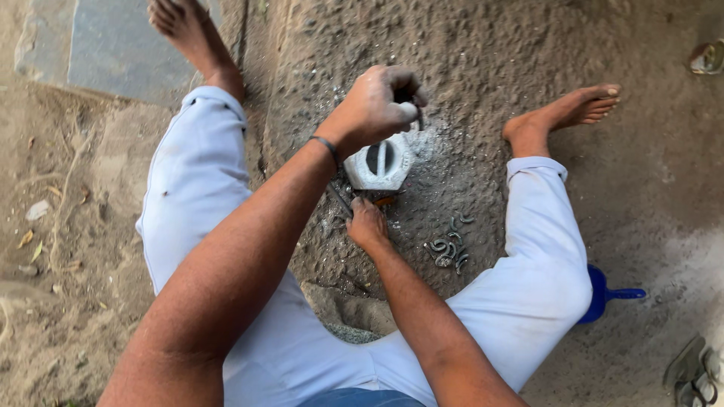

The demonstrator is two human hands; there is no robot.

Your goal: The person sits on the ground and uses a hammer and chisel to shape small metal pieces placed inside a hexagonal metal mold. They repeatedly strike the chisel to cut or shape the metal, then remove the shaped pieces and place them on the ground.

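Underneath everything lies bare, gritty ground [528, 45], with one grey slab [113, 45] at the upper left edge. On it sits one person with legs spread, two pale trouser legs [196, 188] and two bare feet, one foot [181, 22] at the top left and the other [566, 113] at the right. Between the legs stands one grey hexagonal block [381, 162], with a round hollow in its top crossed by a bar; pale dust spreads on the soil just to its right. The left hand [377, 105] hovers over the block's upper edge, fingers curled shut into a fist around a small dark tool whose tip just shows beside the knuckles; what kind of tool it is cannot be told. One dark band [326, 145] circles that wrist. The right hand [367, 224] rests low against the near side of the block, fingers bent down and pressed onto something small at its base, next to a thin dark rod [339, 200]; whether it grips that piece or merely holds it down cannot be told. Right of this hand lies one loose heap of small curved metal pieces [449, 245], too tangled to count exactly. One blue scoop [607, 294] peeks out behind the right knee. Two sandals [697, 369] lie partly out of view in the lower right corner.
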